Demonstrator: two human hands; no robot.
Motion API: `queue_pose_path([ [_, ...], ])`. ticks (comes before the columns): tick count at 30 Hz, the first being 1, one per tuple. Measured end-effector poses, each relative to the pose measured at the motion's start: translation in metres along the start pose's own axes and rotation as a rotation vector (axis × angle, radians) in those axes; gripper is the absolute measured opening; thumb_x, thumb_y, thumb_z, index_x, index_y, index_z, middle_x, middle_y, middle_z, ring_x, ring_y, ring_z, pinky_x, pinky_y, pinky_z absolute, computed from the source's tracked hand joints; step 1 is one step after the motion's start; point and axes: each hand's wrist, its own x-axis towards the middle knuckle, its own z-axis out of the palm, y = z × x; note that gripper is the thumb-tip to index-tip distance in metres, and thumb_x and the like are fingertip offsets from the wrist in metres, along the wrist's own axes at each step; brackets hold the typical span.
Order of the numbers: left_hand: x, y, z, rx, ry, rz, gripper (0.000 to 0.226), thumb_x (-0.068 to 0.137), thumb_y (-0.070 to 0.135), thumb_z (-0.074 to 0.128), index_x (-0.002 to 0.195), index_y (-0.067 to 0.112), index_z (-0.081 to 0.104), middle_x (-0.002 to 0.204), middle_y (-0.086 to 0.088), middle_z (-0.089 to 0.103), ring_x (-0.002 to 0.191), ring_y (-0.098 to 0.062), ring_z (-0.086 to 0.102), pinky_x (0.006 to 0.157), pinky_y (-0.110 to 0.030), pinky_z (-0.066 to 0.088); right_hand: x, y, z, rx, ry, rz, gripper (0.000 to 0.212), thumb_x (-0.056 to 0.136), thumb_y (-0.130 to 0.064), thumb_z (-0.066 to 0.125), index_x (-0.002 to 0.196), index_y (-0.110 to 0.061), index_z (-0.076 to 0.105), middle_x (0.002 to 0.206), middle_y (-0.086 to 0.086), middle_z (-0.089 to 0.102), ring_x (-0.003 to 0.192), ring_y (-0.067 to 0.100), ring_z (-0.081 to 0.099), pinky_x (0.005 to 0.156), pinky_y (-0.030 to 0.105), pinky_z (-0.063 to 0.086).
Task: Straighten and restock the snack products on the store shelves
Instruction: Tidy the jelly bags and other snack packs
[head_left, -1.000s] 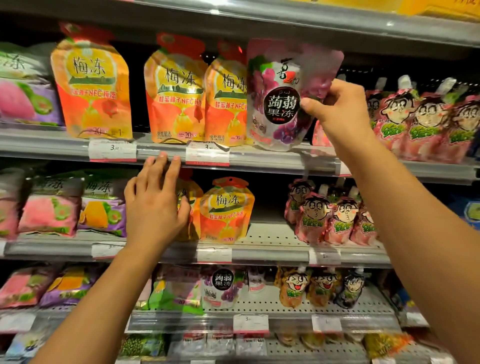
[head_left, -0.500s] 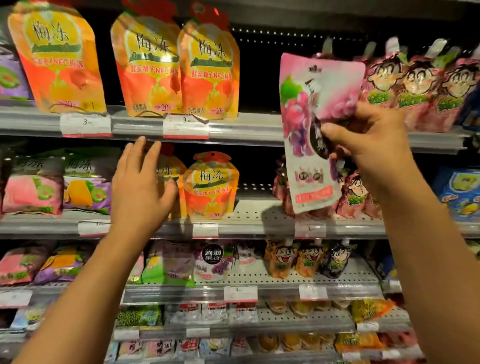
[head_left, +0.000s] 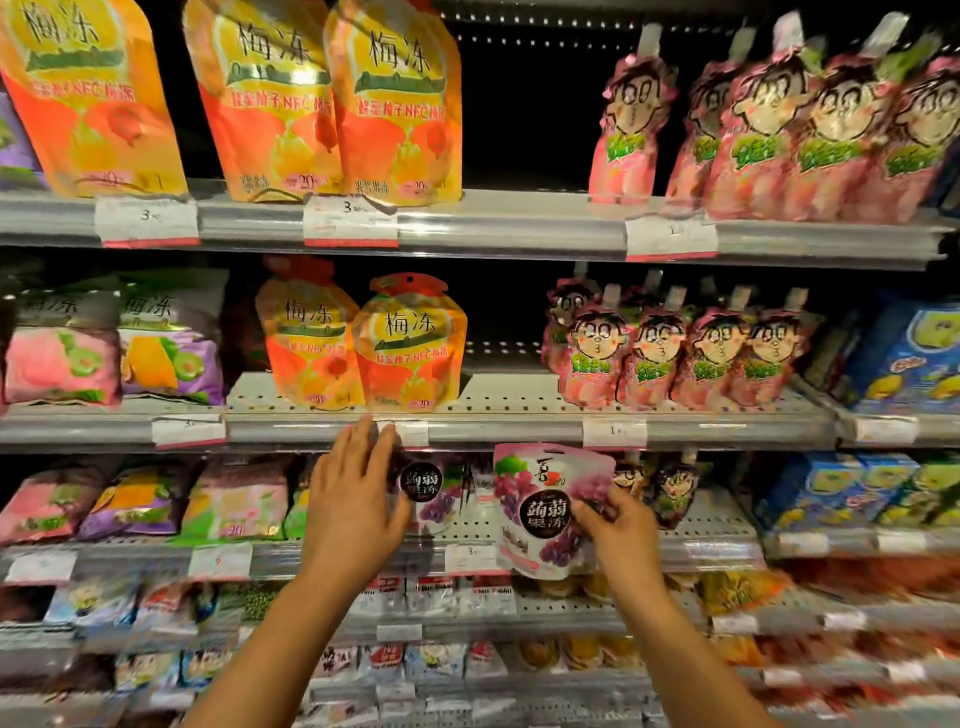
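My right hand (head_left: 618, 535) pinches a pink grape jelly pouch (head_left: 540, 506) by its right edge, held upright in front of the third shelf (head_left: 717, 545). A matching grape pouch (head_left: 431, 491) stands on that shelf just to the left. My left hand (head_left: 353, 504) is spread flat with straight fingers in front of this standing pouch, its fingertips reaching up to the rail of the shelf above. Orange jelly pouches (head_left: 410, 343) stand on the second shelf directly above.
Pink cartoon-face pouches (head_left: 670, 353) fill the right of the upper two shelves. Blue boxes (head_left: 909, 358) sit far right. Pink and purple bags (head_left: 119, 348) line the left. Price tags (head_left: 613, 434) hang on the shelf rails. Lower shelves hold small packets.
My right hand has carried the grape pouch down from the top shelf level to the third shelf. My left hand dropped from the second shelf to the third. The view tilted downward.
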Motion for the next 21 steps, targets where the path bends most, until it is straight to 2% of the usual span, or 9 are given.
queue_pose_path([
  [3,0.005,-0.005,0.006,0.049,-0.077,-0.011,0.075,0.093,0.046,0.041,0.160,0.018,0.023,0.169,-0.008,0.013,0.156,-0.032,0.011,0.121,-0.058,0.023,0.007,0.021,0.024,0.059,0.001,0.070,0.022,0.093,-0.013,0.071,0.112,-0.022,0.072,0.109,-0.004,0.075,0.105,0.014,0.069,0.099,0.047,0.056],
  [6,0.002,-0.006,0.012,0.053,-0.121,-0.015,0.080,0.097,0.044,0.052,0.162,0.020,0.014,0.170,-0.004,-0.002,0.157,-0.028,0.001,0.122,-0.057,0.020,0.017,0.022,0.045,0.059,0.021,0.063,0.023,0.093,-0.007,0.069,0.106,-0.026,0.069,0.105,-0.008,0.072,0.100,0.007,0.067,0.098,0.038,0.055],
  [9,0.002,-0.007,0.015,0.075,-0.120,-0.017,0.088,0.094,0.043,0.059,0.163,0.022,0.009,0.170,-0.002,-0.007,0.157,-0.027,-0.001,0.122,-0.056,0.022,0.031,0.015,0.060,0.019,0.026,0.059,0.023,0.095,-0.007,0.067,0.099,-0.030,0.065,0.096,-0.014,0.068,0.091,0.000,0.063,0.091,0.031,0.053],
  [12,0.002,-0.009,0.017,0.109,-0.118,-0.004,0.093,0.091,0.044,0.062,0.163,0.022,0.006,0.170,-0.004,-0.005,0.157,-0.028,0.001,0.119,-0.057,0.026,0.046,0.017,0.073,-0.071,-0.014,0.077,0.017,0.096,-0.010,0.067,0.099,-0.028,0.067,0.098,-0.005,0.071,0.096,0.016,0.067,0.091,0.038,0.055],
  [14,0.002,-0.009,0.017,0.117,-0.124,-0.004,0.095,0.090,0.043,0.063,0.163,0.022,0.005,0.170,-0.004,-0.005,0.157,-0.028,0.000,0.119,-0.058,0.027,0.054,0.021,0.079,-0.130,-0.039,0.092,0.011,0.096,-0.013,0.066,0.100,-0.023,0.070,0.100,0.000,0.072,0.099,0.022,0.068,0.090,0.041,0.056],
  [16,0.000,-0.010,0.018,0.117,-0.126,-0.008,0.095,0.090,0.043,0.062,0.163,0.023,0.003,0.170,-0.003,-0.008,0.157,-0.027,-0.003,0.119,-0.057,0.026,0.058,0.026,0.083,-0.155,-0.029,0.095,0.010,0.097,-0.012,0.064,0.103,-0.019,0.069,0.099,0.001,0.071,0.099,0.023,0.068,0.086,0.038,0.055],
  [19,-0.001,-0.011,0.019,0.117,-0.129,-0.014,0.096,0.091,0.044,0.060,0.162,0.025,-0.001,0.169,-0.001,-0.014,0.156,-0.024,-0.010,0.120,-0.057,0.025,0.055,0.025,0.086,-0.185,-0.004,0.075,0.016,0.096,-0.007,0.063,0.109,-0.016,0.068,0.093,-0.004,0.068,0.090,0.014,0.068,0.077,0.030,0.054],
  [21,0.000,-0.011,0.019,0.110,-0.125,-0.017,0.097,0.090,0.044,0.060,0.162,0.025,-0.002,0.169,0.000,-0.016,0.155,-0.023,-0.013,0.120,-0.057,0.024,0.047,0.025,0.087,-0.174,0.015,0.044,0.022,0.095,-0.005,0.064,0.114,-0.015,0.066,0.096,-0.006,0.067,0.089,0.010,0.065,0.081,0.031,0.054],
])
